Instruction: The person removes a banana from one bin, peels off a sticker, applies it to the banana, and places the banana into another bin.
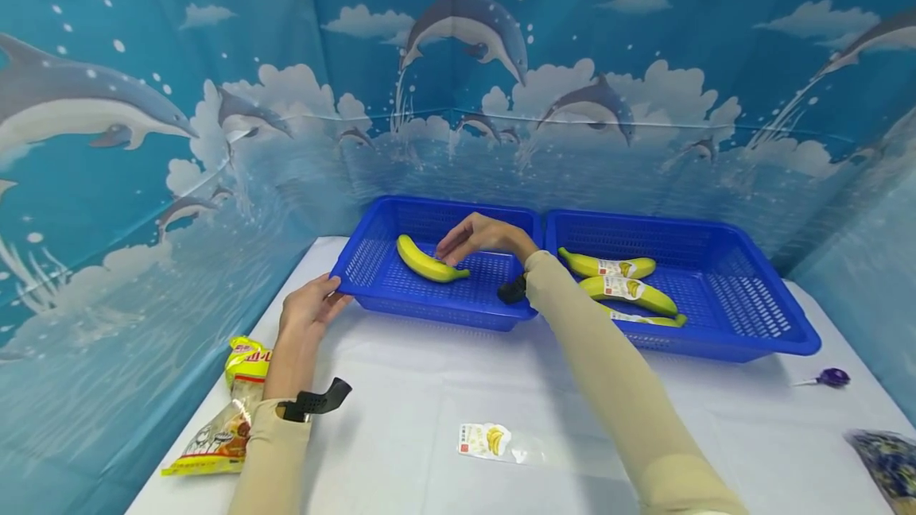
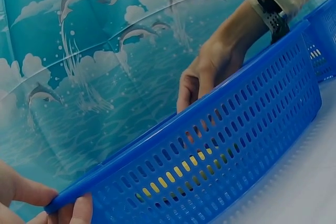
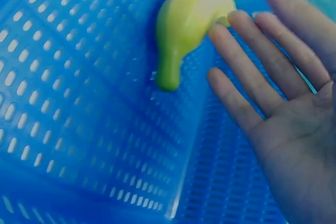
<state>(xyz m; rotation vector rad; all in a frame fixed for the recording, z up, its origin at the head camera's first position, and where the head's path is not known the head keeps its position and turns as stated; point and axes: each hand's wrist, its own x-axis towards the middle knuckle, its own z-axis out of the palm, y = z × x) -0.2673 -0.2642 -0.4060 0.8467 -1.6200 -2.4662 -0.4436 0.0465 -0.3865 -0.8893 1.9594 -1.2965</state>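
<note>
My left hand [image 1: 308,307] grips the left corner of a blue plastic basket [image 1: 429,302], thumb over the rim and fingers beneath it. Inside lies a single yellow banana [image 1: 424,262] with no label showing. My right hand [image 1: 488,234] is over that basket, just beside the banana. In the right wrist view, the right hand [image 3: 294,108] has its fingers extended and apart, with the fingertips close to the banana [image 3: 191,17]; whether they touch it I cannot tell. Through the basket's slots, the left wrist view shows strips of yellow.
A second blue basket [image 1: 758,344] on the right holds three labelled bananas [image 1: 630,292]. A banana-printed label strip [image 1: 494,443] lies on the white table [image 1: 401,388]. Snack bags [image 1: 222,427] are at left; a purple lollipop [image 1: 832,377] and dark packet [image 1: 887,459] at right.
</note>
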